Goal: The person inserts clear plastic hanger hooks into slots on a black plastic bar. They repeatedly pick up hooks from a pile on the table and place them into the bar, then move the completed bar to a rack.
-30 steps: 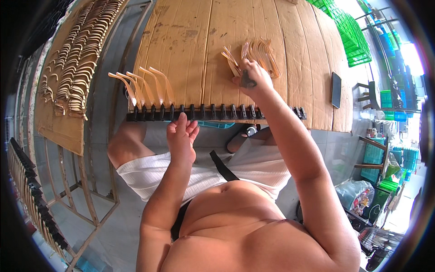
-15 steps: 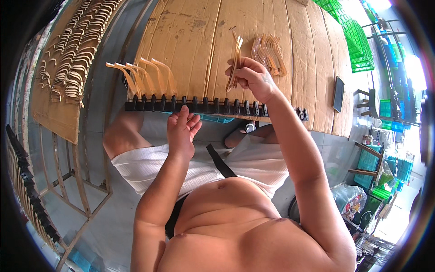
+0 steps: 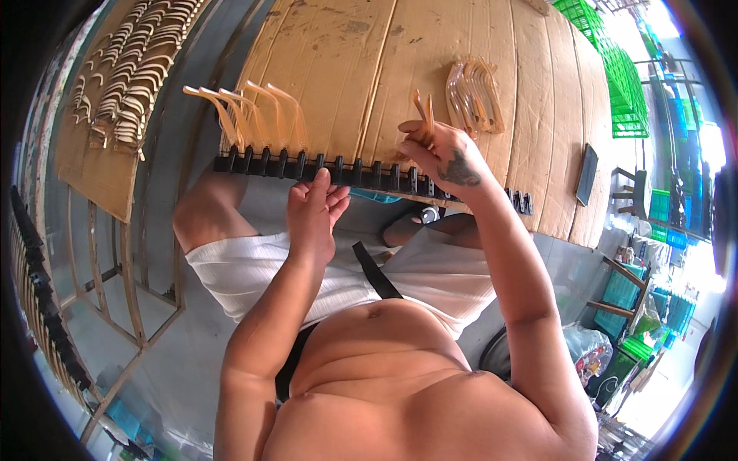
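A long black clip rack lies along the near edge of the cardboard-covered table. Several amber eyeglass temples stand upright in the clips at its left end, their curved tips leaning left. My left hand pinches the rack at a clip just right of them, some fingers curled below. Over the rack's right half, my right hand is closed around a few loose amber temples; their lower ends are hidden by the fingers. A pile of similar clear-amber temples lies on the table beyond this hand.
A dark flat phone-like object rests at the table's right side. Green plastic crates stand past the far right edge. At left is a board bearing rows of curved pieces. Another loaded black rack stands at far left.
My right hand has come down and slightly right toward the rack, turning the temples it holds. My left hand stays at the same clip. The view has shifted a little.
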### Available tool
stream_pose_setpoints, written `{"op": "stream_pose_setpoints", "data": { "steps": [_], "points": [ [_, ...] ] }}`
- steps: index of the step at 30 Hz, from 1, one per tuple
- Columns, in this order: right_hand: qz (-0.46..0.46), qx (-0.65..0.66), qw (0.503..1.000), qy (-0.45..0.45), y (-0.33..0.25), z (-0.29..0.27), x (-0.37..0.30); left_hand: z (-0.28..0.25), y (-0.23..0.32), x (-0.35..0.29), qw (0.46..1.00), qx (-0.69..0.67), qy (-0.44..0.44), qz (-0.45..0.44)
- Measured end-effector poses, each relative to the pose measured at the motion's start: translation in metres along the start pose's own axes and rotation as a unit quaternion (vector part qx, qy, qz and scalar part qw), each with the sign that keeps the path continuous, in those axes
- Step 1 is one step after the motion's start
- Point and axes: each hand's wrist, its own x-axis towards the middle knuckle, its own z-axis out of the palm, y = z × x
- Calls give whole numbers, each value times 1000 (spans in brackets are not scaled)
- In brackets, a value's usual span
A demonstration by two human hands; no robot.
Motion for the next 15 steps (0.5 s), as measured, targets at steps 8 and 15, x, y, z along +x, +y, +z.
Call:
{"op": "stream_pose_setpoints", "data": {
  "steps": [8, 15],
  "points": [
    [-167, -10, 981, 97, 3, 50, 40, -9, 7, 5, 1000, 8, -5, 24],
    [-77, 148, 985, 50, -31, 80, 63, -13, 13, 6, 999, -2, 12, 36]
  ]
}}
